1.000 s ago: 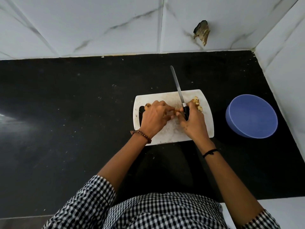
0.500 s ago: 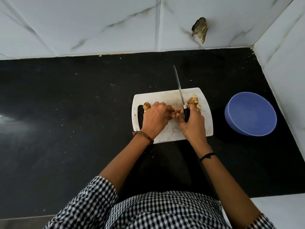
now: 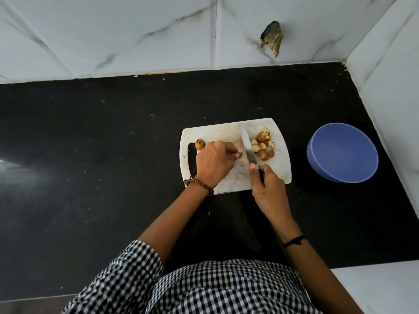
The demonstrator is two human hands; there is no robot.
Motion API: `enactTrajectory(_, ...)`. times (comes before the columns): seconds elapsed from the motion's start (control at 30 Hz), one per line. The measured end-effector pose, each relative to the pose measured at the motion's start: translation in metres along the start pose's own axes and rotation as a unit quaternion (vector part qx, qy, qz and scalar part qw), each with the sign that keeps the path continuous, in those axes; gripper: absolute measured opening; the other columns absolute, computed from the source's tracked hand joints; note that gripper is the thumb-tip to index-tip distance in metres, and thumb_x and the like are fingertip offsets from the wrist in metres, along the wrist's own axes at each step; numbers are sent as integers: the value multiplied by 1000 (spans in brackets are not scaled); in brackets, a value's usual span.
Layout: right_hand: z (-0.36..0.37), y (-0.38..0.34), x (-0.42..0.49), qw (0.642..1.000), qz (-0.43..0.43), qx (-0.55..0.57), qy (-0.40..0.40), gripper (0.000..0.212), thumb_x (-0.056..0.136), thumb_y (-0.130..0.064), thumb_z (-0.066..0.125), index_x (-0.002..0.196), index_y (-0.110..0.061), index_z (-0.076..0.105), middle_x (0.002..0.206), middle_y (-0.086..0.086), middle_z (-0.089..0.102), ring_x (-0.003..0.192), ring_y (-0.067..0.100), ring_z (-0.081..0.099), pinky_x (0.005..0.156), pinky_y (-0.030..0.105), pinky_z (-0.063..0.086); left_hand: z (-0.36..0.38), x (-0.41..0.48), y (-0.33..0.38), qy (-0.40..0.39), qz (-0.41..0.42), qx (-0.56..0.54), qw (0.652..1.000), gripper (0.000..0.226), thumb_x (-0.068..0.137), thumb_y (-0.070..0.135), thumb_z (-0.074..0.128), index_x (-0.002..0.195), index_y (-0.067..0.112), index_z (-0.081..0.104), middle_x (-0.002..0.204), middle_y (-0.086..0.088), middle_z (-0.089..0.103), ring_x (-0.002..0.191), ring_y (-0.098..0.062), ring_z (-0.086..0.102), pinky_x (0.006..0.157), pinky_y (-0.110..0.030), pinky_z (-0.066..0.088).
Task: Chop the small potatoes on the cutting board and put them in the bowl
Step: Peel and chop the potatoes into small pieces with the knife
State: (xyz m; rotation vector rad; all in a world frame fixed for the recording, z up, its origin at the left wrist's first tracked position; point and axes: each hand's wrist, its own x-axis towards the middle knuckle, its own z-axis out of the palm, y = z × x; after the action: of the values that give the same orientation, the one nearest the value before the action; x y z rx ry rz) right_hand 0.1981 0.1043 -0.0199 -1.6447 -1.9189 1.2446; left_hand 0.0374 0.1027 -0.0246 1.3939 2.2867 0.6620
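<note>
A white cutting board [image 3: 217, 132] lies on the black counter. A pile of chopped potato pieces [image 3: 263, 145] sits at its far right part. One whole small potato [image 3: 200, 144] rests by the handle slot at the board's left. My right hand [image 3: 266, 186] grips the knife [image 3: 248, 146] by its dark handle, the blade lying flat against the left side of the pile. My left hand [image 3: 213, 163] rests on the board with fingers curled; whether they pinch a potato piece is hidden. The blue bowl [image 3: 342, 152] stands to the right of the board.
White marble-patterned wall tiles [image 3: 136, 30] close off the back and the right side. A brown damaged patch [image 3: 271, 40] marks the back wall. The black counter [image 3: 90, 155] stretches wide to the left of the board.
The knife blade has turned flat and shifted right against the chopped pile. My right hand drew back toward the board's near edge, and my two hands have moved apart.
</note>
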Motion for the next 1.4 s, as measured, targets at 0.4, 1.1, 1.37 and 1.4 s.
enactTrajectory(0.4, 8, 0, -21, 999, -5, -39, -32, 33, 104, -44, 36, 101, -14, 51, 81, 3, 61, 69, 11, 61, 52, 22, 44, -3, -4, 3, -9, -6, -14, 1000, 15, 85, 22, 67, 98, 27, 74, 92, 10, 72, 86, -9, 63, 57, -20, 43)
enactTrajectory(1.1, 22, -12, -7, 975, -35, -218, -25, 30, 105, -43, 27, 110, -18, 41, 84, 6, 59, 78, 28, 63, 67, 47, 55, 0, -1, 2, -24, 7, -16, 1000, 17, 86, 18, 66, 100, 22, 75, 96, 8, 72, 83, -11, 65, 63, -26, 54)
enactTrajectory(1.37, 12, 0, -26, 967, -31, -251, -44, 28, 105, -42, 27, 112, -18, 40, 88, 9, 62, 82, 32, 63, 70, 45, 53, 6, -2, -1, -5, 10, -32, 999, 17, 84, 15, 66, 98, 18, 76, 94, 5, 73, 82, -13, 66, 68, -35, 58)
enactTrajectory(1.4, 9, 4, -29, 966, -31, -254, -46, 29, 105, -42, 28, 114, -18, 40, 87, 8, 62, 81, 32, 64, 68, 44, 53, 6, -1, 0, -4, 13, -29, 999, 17, 84, 14, 66, 98, 17, 76, 94, 3, 73, 82, -14, 66, 69, -36, 58)
